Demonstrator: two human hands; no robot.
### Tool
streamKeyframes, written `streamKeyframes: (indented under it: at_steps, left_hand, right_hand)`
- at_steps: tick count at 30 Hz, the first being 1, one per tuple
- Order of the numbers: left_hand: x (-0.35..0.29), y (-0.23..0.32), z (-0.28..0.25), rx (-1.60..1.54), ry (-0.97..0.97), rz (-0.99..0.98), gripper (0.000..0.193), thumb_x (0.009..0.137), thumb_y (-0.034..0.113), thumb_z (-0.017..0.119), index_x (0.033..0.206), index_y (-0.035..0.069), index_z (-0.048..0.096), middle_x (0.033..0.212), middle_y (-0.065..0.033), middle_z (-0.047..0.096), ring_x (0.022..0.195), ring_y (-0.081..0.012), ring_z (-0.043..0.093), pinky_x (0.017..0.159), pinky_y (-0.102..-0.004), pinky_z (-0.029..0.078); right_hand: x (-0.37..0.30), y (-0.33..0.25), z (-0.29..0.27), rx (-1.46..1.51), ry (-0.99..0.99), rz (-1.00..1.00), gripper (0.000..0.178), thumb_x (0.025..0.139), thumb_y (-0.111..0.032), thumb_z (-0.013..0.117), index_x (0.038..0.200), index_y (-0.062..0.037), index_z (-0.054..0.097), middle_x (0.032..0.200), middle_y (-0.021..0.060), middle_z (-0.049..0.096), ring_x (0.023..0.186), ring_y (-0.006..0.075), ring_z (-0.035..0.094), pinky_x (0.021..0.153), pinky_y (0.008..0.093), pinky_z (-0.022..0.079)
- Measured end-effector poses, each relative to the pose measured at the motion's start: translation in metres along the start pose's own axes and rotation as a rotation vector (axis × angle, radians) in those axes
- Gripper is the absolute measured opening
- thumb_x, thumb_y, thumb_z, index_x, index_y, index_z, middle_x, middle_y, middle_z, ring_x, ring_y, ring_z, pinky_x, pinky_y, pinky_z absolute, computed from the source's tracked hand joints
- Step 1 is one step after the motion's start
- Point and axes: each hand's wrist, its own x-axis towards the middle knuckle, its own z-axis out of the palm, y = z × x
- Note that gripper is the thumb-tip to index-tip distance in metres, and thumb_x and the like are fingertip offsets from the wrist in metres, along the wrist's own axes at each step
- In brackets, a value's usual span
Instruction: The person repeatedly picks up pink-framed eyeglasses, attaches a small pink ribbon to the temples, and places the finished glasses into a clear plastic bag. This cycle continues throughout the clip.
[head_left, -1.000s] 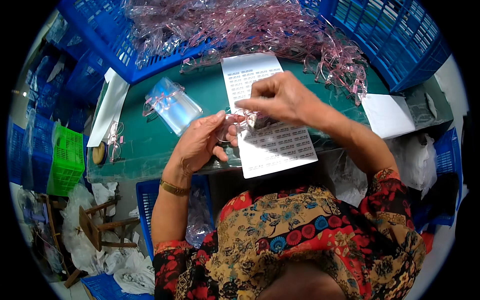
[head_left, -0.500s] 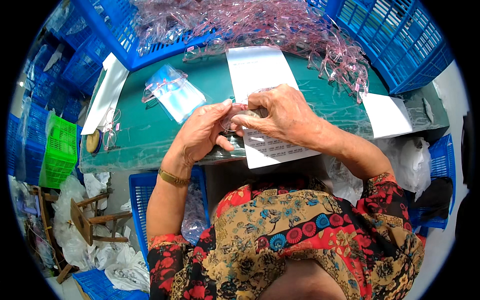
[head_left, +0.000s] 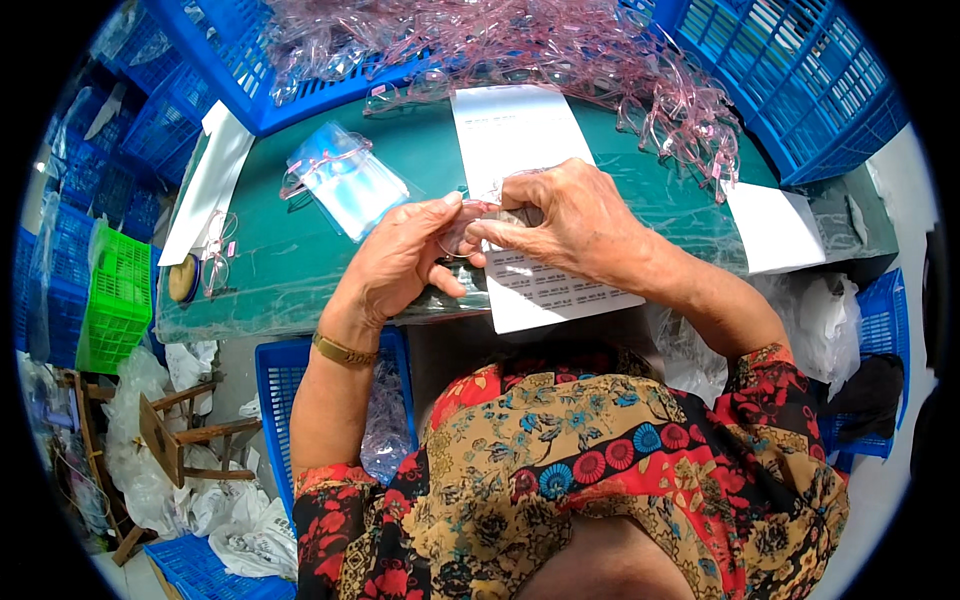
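Observation:
A pair of clear pink eyeglasses [head_left: 458, 238] is held between my hands above the near middle of the table. My left hand [head_left: 395, 252] grips the frame between thumb and fingers, its lower fingers curled beneath the lens. From the other side, my right hand [head_left: 575, 220] is closed with thumb and forefinger pinched at the glasses, hiding part of them. I cannot make out whether the pinch also holds something small. Under the hands lies a white sheet of printed labels [head_left: 565, 290], and a second white paper [head_left: 520, 115] extends beyond it.
Pink glasses lie in a large heap [head_left: 480, 45] along the far side. Another pair [head_left: 325, 165] rests on plastic sleeves [head_left: 355, 200] at left. Beyond are white paper strips [head_left: 210, 180], a round tin [head_left: 183, 278], a right-hand paper [head_left: 775, 225] and blue baskets [head_left: 800, 90].
Both hands stay on the glasses, with only a slight shift of the right hand and fingers. The whole view has moved a little; nothing else visibly differs.

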Motion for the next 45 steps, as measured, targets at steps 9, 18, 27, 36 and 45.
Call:
streamKeyframes:
  at_steps: [9, 18, 27, 36, 45]
  left_hand:
    - [-0.001, 0.001, -0.002, -0.058, -0.017, -0.001, 0.046, 0.099, 0.026, 0.042, 0.120, -0.014, 0.050, 0.093, -0.0164, 0.063, 0.082, -0.0217, 0.063, 0.047, -0.0258, 0.059]
    - [0.000, 0.000, -0.006, -0.039, -0.081, 0.018, 0.046, 0.098, 0.028, 0.045, 0.121, -0.012, 0.051, 0.099, -0.0168, 0.063, 0.084, -0.0201, 0.064, 0.054, -0.0272, 0.061]
    - [-0.004, 0.001, 0.000, -0.087, -0.047, 0.047, 0.046, 0.096, 0.023, 0.045, 0.124, -0.014, 0.047, 0.093, -0.0170, 0.062, 0.084, -0.0200, 0.063, 0.050, -0.0249, 0.060]
    - [-0.004, 0.007, 0.001, 0.031, -0.048, -0.042, 0.047, 0.083, 0.003, 0.060, 0.126, -0.010, 0.047, 0.094, -0.0106, 0.061, 0.085, -0.0157, 0.064, 0.056, -0.0223, 0.060]
    - [-0.008, 0.005, -0.004, -0.080, -0.021, 0.002, 0.039, 0.082, 0.005, 0.062, 0.117, -0.011, 0.052, 0.083, -0.0056, 0.056, 0.070, -0.0102, 0.057, 0.044, -0.0153, 0.053]
  right_hand:
    - [-0.001, -0.004, -0.005, 0.039, -0.041, 0.049, 0.039, 0.080, -0.041, 0.067, 0.080, -0.0028, 0.070, 0.064, 0.0180, 0.064, 0.060, 0.0324, 0.064, 0.058, 0.0402, 0.051]
    - [-0.002, -0.005, -0.003, 0.043, -0.034, 0.043, 0.041, 0.080, -0.043, 0.065, 0.080, -0.0020, 0.070, 0.064, 0.0190, 0.063, 0.061, 0.0333, 0.064, 0.058, 0.0410, 0.051]
    - [-0.001, -0.003, -0.002, -0.035, -0.021, 0.030, 0.044, 0.081, -0.044, 0.065, 0.081, -0.0004, 0.070, 0.064, 0.0198, 0.064, 0.061, 0.0337, 0.065, 0.058, 0.0415, 0.052]
    - [-0.003, 0.000, -0.001, -0.092, 0.021, 0.006, 0.046, 0.079, -0.047, 0.066, 0.079, -0.0015, 0.068, 0.066, 0.0185, 0.065, 0.062, 0.0337, 0.065, 0.058, 0.0412, 0.052]
    - [-0.003, 0.032, -0.028, 0.187, 0.106, 0.145, 0.043, 0.080, -0.043, 0.070, 0.097, -0.0037, 0.064, 0.065, 0.0113, 0.062, 0.060, 0.0193, 0.062, 0.058, 0.0326, 0.049]
